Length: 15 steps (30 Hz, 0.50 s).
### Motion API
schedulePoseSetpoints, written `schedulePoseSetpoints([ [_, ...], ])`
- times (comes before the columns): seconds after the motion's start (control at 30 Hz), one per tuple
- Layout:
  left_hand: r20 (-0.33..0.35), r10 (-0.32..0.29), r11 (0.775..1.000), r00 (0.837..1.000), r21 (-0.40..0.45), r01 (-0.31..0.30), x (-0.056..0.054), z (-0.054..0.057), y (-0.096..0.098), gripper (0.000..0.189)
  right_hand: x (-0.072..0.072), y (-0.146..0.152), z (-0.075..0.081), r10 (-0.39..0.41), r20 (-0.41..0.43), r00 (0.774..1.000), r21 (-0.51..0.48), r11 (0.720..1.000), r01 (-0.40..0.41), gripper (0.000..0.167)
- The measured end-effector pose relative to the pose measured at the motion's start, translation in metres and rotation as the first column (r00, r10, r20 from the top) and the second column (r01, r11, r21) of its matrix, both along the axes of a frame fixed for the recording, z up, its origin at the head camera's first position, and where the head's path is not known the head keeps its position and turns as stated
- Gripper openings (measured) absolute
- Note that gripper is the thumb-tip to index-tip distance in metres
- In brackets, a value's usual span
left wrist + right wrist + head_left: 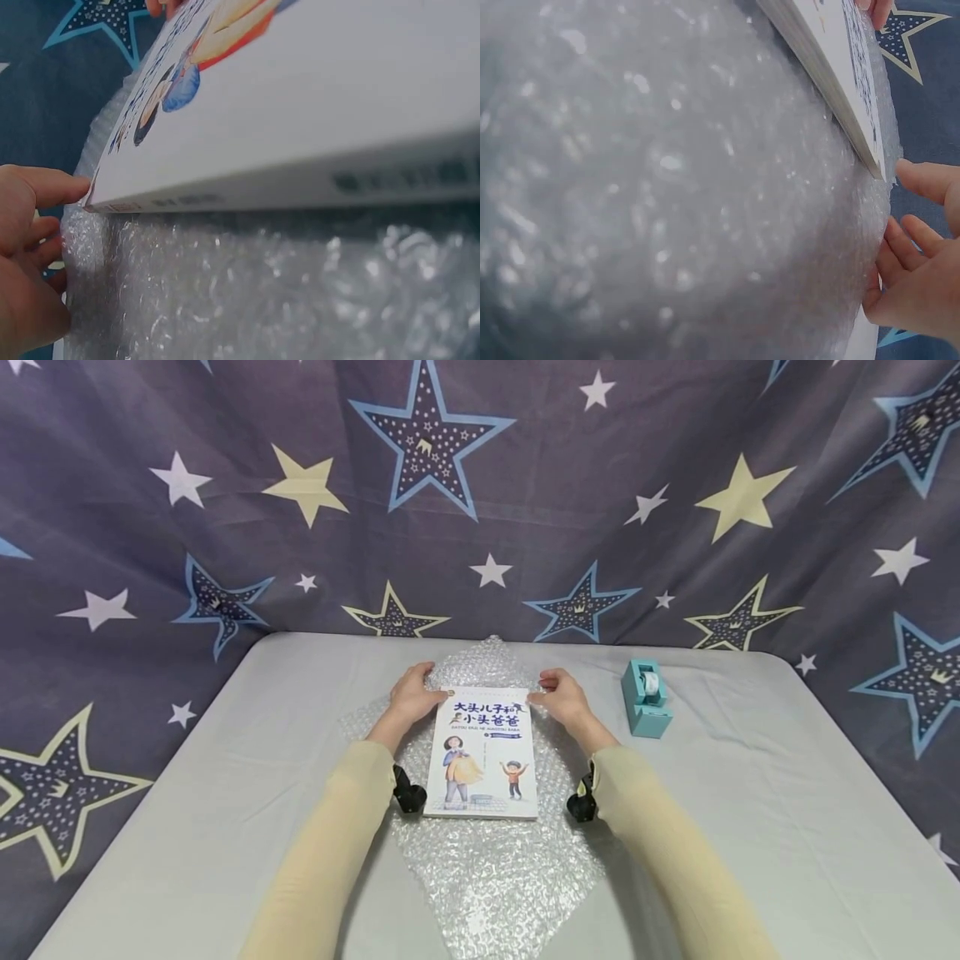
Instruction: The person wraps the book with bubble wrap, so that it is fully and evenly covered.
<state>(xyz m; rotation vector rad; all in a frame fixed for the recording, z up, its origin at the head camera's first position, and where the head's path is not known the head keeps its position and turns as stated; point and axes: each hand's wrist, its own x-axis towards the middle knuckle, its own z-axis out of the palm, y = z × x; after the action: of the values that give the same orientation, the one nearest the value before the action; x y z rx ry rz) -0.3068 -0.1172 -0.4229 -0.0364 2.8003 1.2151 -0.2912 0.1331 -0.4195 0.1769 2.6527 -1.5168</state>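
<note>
A white picture book (483,768) with blue Chinese lettering and drawn figures lies face up on a sheet of bubble wrap (502,877). The sheet is turned so that corners point toward and away from me. My left hand (412,700) is at the book's upper left corner; in the left wrist view its thumb (64,187) touches that corner, with the other fingers loosely bent beside the wrap. At the upper right corner is my right hand (564,702). Its thumb (926,180) lies close to the corner, and its loosely bent fingers touch the wrap's edge.
A teal tape dispenser (647,700) with a roll of tape stands right of the wrap. A pale grey cloth covers the table (225,777). Behind it hangs a dark curtain (487,468) printed with stars.
</note>
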Motion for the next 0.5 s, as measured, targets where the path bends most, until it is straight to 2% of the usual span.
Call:
schedulePoseSetpoints([
  [0.27,-0.017,0.007,0.998,1.0,0.06,-0.006,0.0018,0.001,-0.0014,0.068,0.0004,0.0017,-0.002,-0.001,-0.012,1.0,-0.098,0.995,0.0,0.05],
  [0.5,-0.07,0.022,0.995,0.997,0.1,-0.015,0.0009,-0.0035,-0.003,0.063,0.0012,0.0012,-0.0035,-0.014,-0.037,0.999,-0.127,0.992,0.009,0.047],
])
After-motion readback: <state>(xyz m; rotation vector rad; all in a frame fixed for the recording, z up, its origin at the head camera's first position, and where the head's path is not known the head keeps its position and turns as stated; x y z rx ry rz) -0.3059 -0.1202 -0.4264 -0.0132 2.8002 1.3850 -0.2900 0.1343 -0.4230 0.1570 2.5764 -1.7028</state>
